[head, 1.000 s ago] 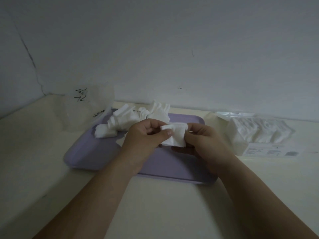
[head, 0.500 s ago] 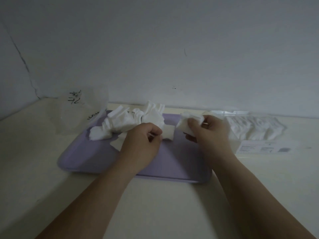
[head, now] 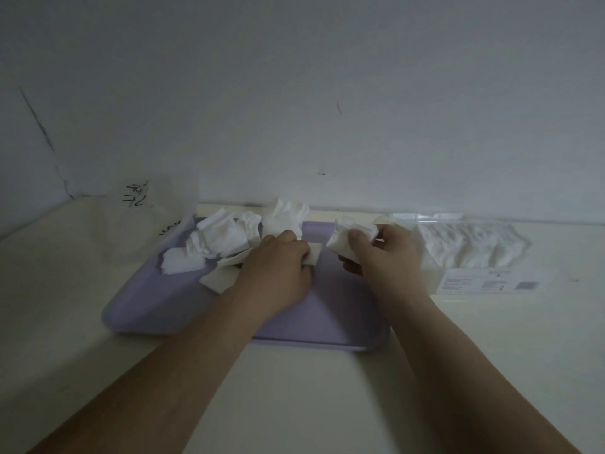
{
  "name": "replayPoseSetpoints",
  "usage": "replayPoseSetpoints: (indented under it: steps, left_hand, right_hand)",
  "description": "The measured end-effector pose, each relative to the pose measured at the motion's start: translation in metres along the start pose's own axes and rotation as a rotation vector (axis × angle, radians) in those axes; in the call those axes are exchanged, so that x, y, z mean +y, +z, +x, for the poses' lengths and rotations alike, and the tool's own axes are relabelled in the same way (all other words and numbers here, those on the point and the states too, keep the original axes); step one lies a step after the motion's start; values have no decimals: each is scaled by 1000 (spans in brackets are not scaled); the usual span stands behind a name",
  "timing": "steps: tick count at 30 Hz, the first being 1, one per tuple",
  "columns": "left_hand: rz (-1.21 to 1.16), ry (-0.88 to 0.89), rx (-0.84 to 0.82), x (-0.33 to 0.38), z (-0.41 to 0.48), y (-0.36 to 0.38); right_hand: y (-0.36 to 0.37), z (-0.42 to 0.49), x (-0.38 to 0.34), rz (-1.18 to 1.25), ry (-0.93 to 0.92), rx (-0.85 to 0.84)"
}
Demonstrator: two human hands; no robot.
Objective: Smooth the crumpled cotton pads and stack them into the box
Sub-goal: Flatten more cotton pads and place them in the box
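While the right hand (head: 389,257) pinches a pad (head: 347,234), pads (head: 226,237) litter the tray (head: 157,309).

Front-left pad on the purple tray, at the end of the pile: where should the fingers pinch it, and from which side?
Front-left pad: probably pinch its near edge, coming from the front-left over the bare tray. That edge lies free, while its far side meets the pile.

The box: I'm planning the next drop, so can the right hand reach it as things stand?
Probably yes: the right hand, pinching a cotton pad, is right beside the box, with nothing between them.
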State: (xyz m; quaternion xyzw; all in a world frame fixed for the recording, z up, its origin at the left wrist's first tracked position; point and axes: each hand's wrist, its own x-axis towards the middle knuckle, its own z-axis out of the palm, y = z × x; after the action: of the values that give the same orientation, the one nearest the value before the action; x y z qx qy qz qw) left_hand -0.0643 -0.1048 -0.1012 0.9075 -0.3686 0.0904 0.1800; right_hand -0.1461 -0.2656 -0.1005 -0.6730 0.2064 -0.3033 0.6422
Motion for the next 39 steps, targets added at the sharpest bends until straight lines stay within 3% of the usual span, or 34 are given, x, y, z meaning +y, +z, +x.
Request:
replayPoseSetpoints:
  steps: [4, 11, 16, 20, 24, 27, 30, 34, 39]
  left_hand:
    - [-189, 24, 53, -13, -18, -2]
    - [-886, -378, 79, -16, -32, -19]
    - [-1340, -546, 47, -3, -31, -19]
    - [-1676, -649, -40, 4, -25, -19]
    - [-1490, -443, -28, 6, -32, -14]
    - [-1431, -481, 52, 1, -32, -13]
    - [-1412, -431, -5, -7, -29, -19]
    - [-1340, -307, -58, -12, -33, -22]
    - [-1285, -283, -2, -14, -33, -20]
  right_hand:
    - [5, -1, 2, -4, -2, -24]
    - [8, -3, 3, -20, -19, -57]
    - [12, -11, -1, 73, 57, -177]
    - [14, -14, 3, 53, 30, -176]
    - [14, -13, 8, -4, 2, -170]
    - [14, -15, 5, 57, 9, -161]
    - [11, -9, 8, 12, -36, -146]
    - [8, -8, 7, 70, -28, -281]
    - [5, -10, 3, 72, -16, -392]
